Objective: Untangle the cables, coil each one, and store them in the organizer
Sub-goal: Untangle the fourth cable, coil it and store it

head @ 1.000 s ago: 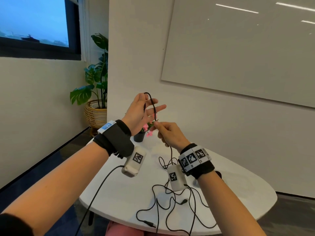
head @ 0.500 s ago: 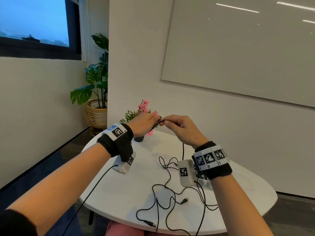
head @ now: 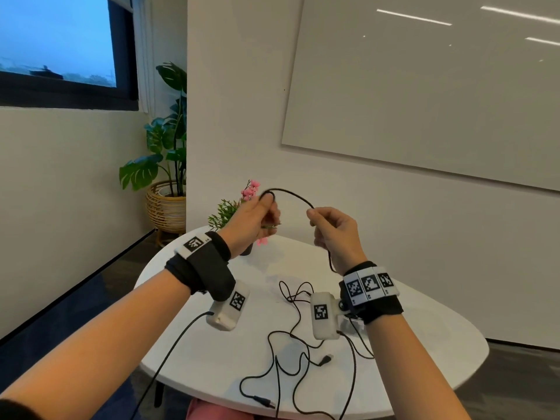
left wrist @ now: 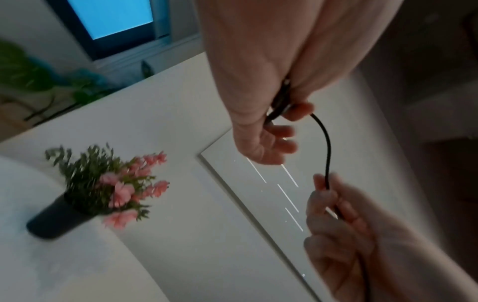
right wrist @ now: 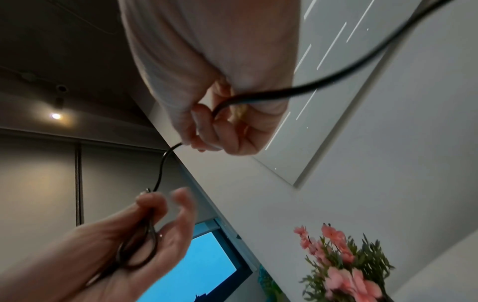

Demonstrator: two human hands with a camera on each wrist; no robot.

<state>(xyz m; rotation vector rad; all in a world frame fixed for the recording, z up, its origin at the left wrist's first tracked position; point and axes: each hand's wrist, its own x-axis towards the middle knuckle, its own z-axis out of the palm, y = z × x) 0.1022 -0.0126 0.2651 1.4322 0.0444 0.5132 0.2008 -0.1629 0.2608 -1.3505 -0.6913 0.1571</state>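
A thin black cable (head: pixel 291 194) arcs between my two raised hands above the white table (head: pixel 212 344). My left hand (head: pixel 268 204) pinches a small coil of its loops (right wrist: pixel 147 245) between thumb and fingers; the other fingers are loosely spread. My right hand (head: pixel 313 215) grips the same cable (left wrist: pixel 327 147) a short span away. From the right fist the cable hangs down (head: pixel 328 262) into a loose tangle (head: pixel 303 353) on the table. Two plug ends (head: pixel 325 359) lie among the tangle. No organizer is in view.
A small dark pot of pink flowers (head: pixel 247 248) stands on the table's far side, just behind my left hand. A large potted plant in a wicker basket (head: pixel 166 207) sits on the floor by the wall. The wrist cameras' own leads (head: pixel 181 338) trail off the table's near edge.
My left hand dropped from its raised pose, the hands met half a second ago, and now the right hand has drawn away to the right, leaving an arc of cable between them.
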